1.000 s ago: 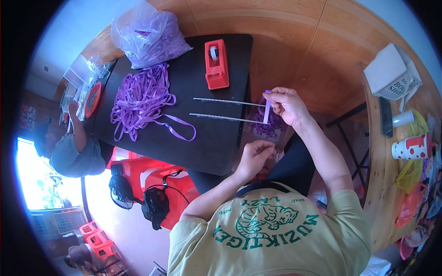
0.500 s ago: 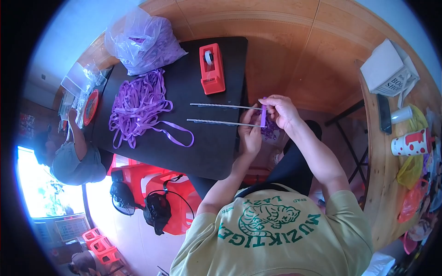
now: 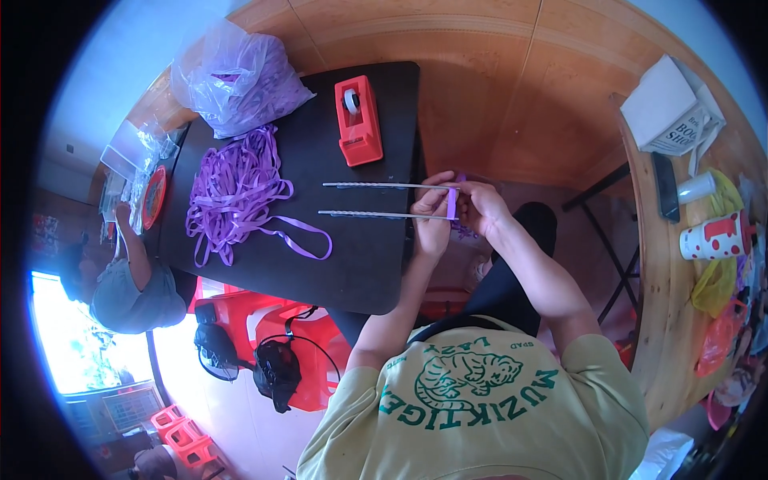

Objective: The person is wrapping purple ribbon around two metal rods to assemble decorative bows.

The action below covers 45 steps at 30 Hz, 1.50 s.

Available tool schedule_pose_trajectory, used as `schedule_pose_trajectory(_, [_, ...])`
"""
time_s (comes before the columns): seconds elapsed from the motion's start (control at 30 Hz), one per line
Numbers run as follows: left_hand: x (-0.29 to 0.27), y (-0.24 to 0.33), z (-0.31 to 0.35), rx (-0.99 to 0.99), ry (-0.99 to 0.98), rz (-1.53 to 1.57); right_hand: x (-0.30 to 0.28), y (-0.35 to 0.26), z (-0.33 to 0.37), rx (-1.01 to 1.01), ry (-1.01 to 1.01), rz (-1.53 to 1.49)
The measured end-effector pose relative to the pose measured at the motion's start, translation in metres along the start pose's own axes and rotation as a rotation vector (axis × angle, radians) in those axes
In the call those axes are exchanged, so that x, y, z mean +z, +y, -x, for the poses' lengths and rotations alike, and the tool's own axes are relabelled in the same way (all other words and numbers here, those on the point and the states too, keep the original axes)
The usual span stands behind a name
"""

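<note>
Two thin parallel metal rods [image 3: 372, 214] reach over the right edge of the black table. A short purple ribbon [image 3: 452, 204] spans their ends. My left hand [image 3: 432, 226] is closed at the rod ends, its fingers bent behind the ribbon and partly hidden by the rods. From the other side my right hand [image 3: 483, 210] pinches the ribbon close to the upper rod. Farther left on the table lies a tangled heap of purple ribbon [image 3: 232, 192], one loop trailing toward the rods. Below my hands, small purple pieces [image 3: 464, 232] show, mostly hidden.
On the black table [image 3: 344, 272] stand a red tape dispenser [image 3: 358, 120] and a clear bag of purple ribbon [image 3: 256, 88]. A wooden table [image 3: 660, 352] at right carries a phone [image 3: 666, 188], a dotted cup [image 3: 714, 242] and bags. Another person [image 3: 136, 292] sits at far left.
My right hand has come lower and closer to my left hand at the ribbon. The left fingers have shifted up toward the upper rod. The whole view has moved slightly.
</note>
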<state>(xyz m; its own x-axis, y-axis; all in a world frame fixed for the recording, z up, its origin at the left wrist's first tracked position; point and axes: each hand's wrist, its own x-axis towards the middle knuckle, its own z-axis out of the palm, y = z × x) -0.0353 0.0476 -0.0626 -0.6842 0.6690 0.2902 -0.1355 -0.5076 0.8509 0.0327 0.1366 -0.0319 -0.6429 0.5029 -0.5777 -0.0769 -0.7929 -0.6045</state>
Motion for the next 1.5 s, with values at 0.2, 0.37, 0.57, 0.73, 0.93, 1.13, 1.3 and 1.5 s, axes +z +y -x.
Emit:
schedule_pose_trajectory(0.2, [-0.001,0.008,0.012,-0.117,0.015,-0.014,-0.036,0.024,0.011,-0.267,0.051,0.215])
schedule_pose_trajectory(0.37, [-0.012,0.013,0.034,-0.216,0.034,-0.081,-0.036,0.032,0.040,-1.001,0.107,0.674])
schedule_pose_trajectory(0.57, [-0.006,0.036,0.051,-0.429,0.084,-0.019,-0.028,0.022,0.052,-1.494,0.044,1.036])
schedule_pose_trajectory(0.73, [-0.005,0.043,0.051,-0.503,0.138,0.039,-0.023,0.022,0.049,-1.676,-0.015,1.161])
schedule_pose_trajectory(0.93, [-0.007,0.044,0.054,-0.507,0.142,0.093,-0.025,0.022,0.050,-1.815,-0.002,1.276])
schedule_pose_trajectory(1.13, [-0.003,0.057,0.068,-0.550,0.166,0.137,-0.022,0.014,0.062,-1.947,-0.117,1.455])
schedule_pose_trajectory(1.3, [0.002,0.062,0.076,-0.514,0.188,0.140,-0.017,0.011,0.067,-1.969,-0.147,1.520])
schedule_pose_trajectory(1.5, [0.014,0.079,0.077,-0.469,0.226,0.134,-0.012,0.009,0.066,-2.010,-0.184,1.505])
